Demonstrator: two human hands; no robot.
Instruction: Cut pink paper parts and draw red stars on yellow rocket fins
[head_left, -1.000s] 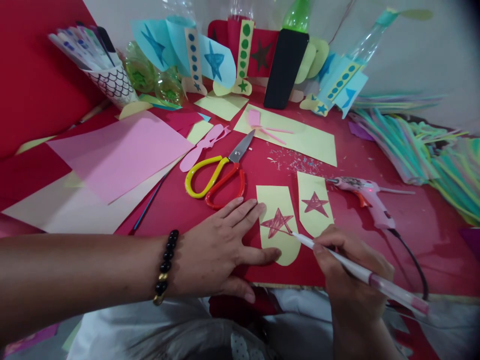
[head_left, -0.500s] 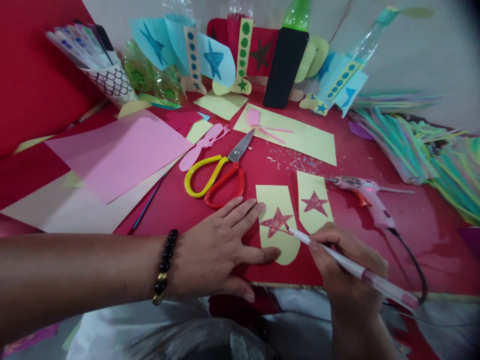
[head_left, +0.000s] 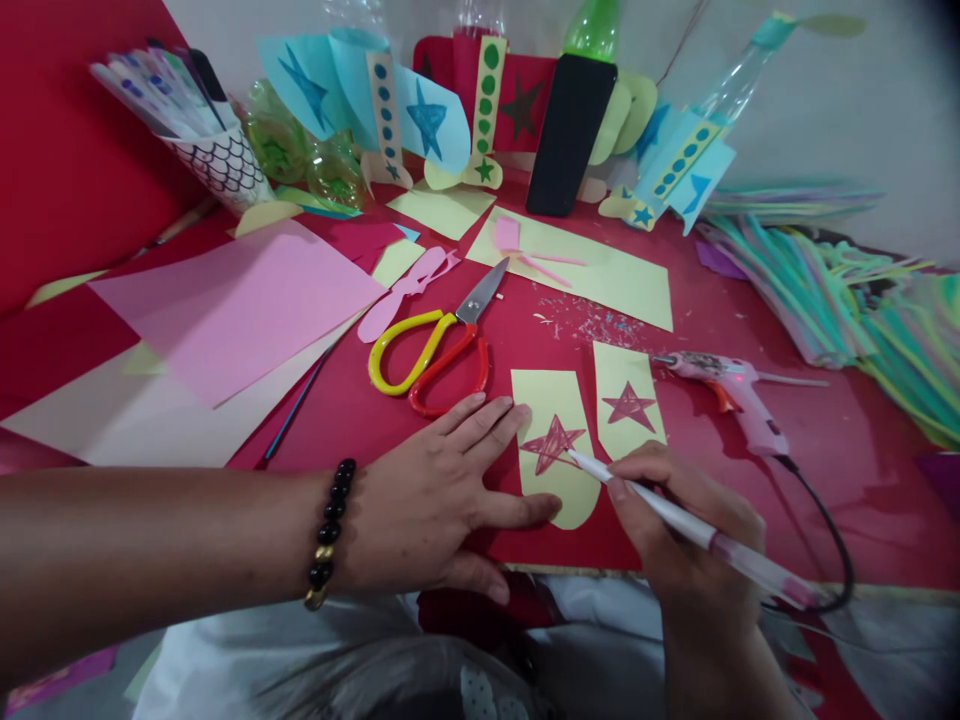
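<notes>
My left hand (head_left: 442, 490) lies flat with spread fingers, its fingertips on the left edge of a pale yellow paper piece (head_left: 544, 395) with a rounded lower end. A red-brown star (head_left: 553, 446) is drawn on that piece, its inside scribbled with colour. Pinched in my right hand (head_left: 694, 530) is a white pen (head_left: 667, 510) with a pinkish rear part. Its tip touches the star's right side. Just beyond lies a second yellow piece (head_left: 615, 365) bearing a similar star. Scissors (head_left: 450, 345) with yellow and red handles rest above my left hand.
A pink glue gun (head_left: 731, 385) with a lit red light and a cord lies at the right. Bundled pastel strips (head_left: 795, 290) are beyond it. Pink paper (head_left: 240, 300) covers the left side. Decorated bottles, a black phone (head_left: 571, 135) and a pen cup (head_left: 217, 165) stand along the back.
The pen tip and my right hand have shifted slightly left and up over the star. My left hand has stayed in place.
</notes>
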